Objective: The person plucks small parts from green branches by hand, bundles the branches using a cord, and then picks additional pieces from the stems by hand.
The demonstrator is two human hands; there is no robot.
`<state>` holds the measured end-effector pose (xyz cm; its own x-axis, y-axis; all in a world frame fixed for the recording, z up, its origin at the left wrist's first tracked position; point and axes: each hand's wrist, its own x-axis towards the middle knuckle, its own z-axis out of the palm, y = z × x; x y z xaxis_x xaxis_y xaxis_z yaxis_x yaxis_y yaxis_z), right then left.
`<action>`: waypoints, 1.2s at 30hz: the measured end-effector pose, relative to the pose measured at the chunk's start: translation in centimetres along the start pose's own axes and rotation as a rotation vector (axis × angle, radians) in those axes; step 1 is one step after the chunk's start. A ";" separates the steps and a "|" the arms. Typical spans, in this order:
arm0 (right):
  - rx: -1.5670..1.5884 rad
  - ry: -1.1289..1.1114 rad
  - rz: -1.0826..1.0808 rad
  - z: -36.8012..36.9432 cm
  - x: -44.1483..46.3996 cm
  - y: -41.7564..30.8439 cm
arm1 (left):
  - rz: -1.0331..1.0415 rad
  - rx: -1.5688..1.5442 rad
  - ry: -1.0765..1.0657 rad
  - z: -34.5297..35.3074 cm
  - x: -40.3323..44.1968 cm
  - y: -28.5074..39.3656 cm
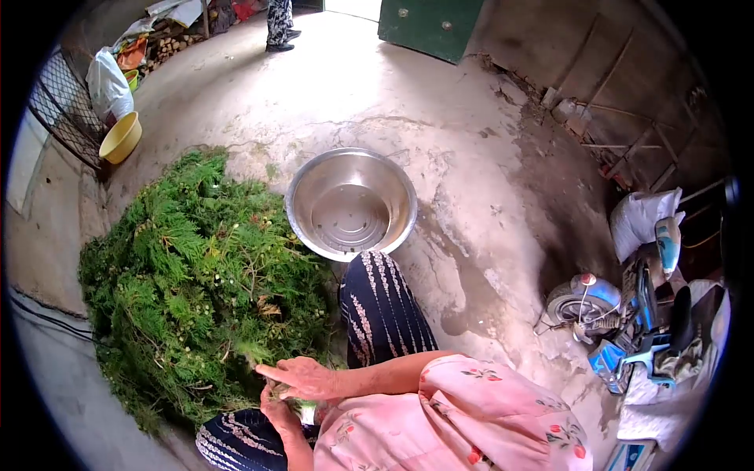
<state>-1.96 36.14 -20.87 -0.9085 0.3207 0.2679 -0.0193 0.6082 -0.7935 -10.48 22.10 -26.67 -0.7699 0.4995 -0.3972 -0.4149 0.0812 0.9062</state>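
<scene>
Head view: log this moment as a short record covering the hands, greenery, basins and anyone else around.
Right hand: over the greenery's near edge, index finger extended
Left hand: just below the right hand, partly hidden
Grip: unclear; green bits show near the fingers
Greenery: large loose heap on the floor
Metal basin: upright, beside the greenery
Yellow basin: upper left, near a white sack
Other person: legs only, near the green door

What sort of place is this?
Probably a household yard or covered entryway doubling as storage: stacked firewood, a green door and a heap of greenery on a cracked floor.
</scene>
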 end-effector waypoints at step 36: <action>0.504 1.411 0.366 -37.7 2.8 10.3 | -0.184 0.050 0.222 -0.9 0.5 0.3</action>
<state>11.06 70.70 -7.73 0.2196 0.9727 0.0755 -0.2890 0.1388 -0.9472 -11.43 21.63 -26.72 -0.7735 0.2715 -0.5727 -0.5374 0.1981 0.8198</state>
